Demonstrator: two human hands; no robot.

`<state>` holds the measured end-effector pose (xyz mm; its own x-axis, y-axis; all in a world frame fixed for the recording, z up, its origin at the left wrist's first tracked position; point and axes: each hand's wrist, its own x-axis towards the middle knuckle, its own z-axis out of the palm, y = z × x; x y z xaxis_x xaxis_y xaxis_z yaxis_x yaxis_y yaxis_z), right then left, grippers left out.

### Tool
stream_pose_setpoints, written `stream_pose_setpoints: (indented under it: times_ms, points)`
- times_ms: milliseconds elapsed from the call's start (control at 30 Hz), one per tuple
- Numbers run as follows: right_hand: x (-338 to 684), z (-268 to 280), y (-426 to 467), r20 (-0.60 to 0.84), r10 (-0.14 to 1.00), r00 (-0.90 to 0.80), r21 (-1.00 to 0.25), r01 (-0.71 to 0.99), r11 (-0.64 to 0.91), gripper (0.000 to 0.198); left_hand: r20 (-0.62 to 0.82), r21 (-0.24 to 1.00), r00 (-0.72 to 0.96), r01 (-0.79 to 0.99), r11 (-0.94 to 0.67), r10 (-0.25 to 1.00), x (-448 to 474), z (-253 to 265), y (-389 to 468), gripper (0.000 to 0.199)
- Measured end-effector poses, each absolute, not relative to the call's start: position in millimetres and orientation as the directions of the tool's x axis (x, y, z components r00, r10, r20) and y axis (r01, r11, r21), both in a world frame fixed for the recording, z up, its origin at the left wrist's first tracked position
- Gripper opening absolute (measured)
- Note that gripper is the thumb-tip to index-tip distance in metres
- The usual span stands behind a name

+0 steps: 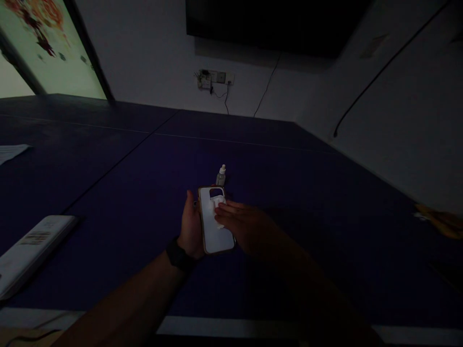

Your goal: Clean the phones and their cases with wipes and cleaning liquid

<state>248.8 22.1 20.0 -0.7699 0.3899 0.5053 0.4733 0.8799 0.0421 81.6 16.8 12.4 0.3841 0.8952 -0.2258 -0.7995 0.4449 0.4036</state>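
Observation:
My left hand [191,226], with a dark watch on its wrist, holds a white phone case [213,241] from its left side. The case has a dark, gold-tinged rim, and dark blue shows through the camera cutout at its top. Fingers of my right hand [244,224] press a crumpled white tissue [218,201] flat against the case's back. Part of the tissue is hidden beneath those fingers. Just beyond the case's top edge stands a small clear bottle [220,178] with a white top.
A long white box-like object [34,250] lies at left on the dark blue surface [144,183]. Paper [12,153] is farther back. Against the wall are sockets with cables [217,78], below a dark screen [275,24]. A yellowish item [441,221] lies far right.

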Motion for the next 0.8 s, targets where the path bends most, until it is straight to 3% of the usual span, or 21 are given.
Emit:
stream_pose_setpoints:
  times_ms: [100, 167, 267, 367, 467, 567, 667, 733, 800]
  points:
    - [245, 22, 18, 0.611, 0.419, -0.671, -0.055, 0.493, 0.869, 0.035, -0.213, 0.396, 0.369, -0.814, 0.425, 0.905, 82, 14, 17, 0.076]
    - [241, 26, 15, 0.661, 0.526, -0.535, -0.231, 0.521, 0.822, 0.034, -0.181, 0.403, 0.360, -0.822, 0.403, 0.915, 82, 15, 15, 0.074]
    - [240, 34, 9, 0.613, 0.753, -0.240, -0.568, 0.529, 0.631, 0.031, -0.108, 0.455, 0.326, -0.824, 0.338, 0.939, 82, 16, 12, 0.071]
    - [242, 38, 8, 0.585, 0.811, 0.010, -0.730, 0.443, 0.521, 0.030, -0.028, 0.545, 0.210, -0.816, 0.191, 0.977, 82, 18, 10, 0.065]
    - [248, 38, 7, 0.704, 0.709, 0.030, -0.626, 0.498, 0.600, 0.030, 0.068, 0.608, 0.084, -0.794, 0.025, 0.994, 80, 19, 8, 0.059]
    - [251, 37, 4, 0.844, 0.467, -0.264, -0.258, 0.564, 0.784, 0.036, 0.157, 0.623, -0.034, -0.772, -0.126, 0.987, 79, 21, 6, 0.055]
    - [248, 34, 5, 0.781, 0.213, -0.587, 0.077, 0.428, 0.900, 0.031, 0.178, 0.625, -0.110, -0.755, -0.199, 0.978, 79, 23, 6, 0.055]
    - [243, 30, 9, 0.715, 0.159, -0.681, 0.136, 0.358, 0.924, 0.024, 0.179, 0.634, -0.136, -0.741, -0.220, 0.975, 79, 23, 7, 0.057]
    - [240, 25, 14, 0.687, 0.169, -0.707, 0.116, 0.336, 0.935, 0.020, 0.188, 0.640, -0.168, -0.726, -0.250, 0.968, 79, 22, 8, 0.059]
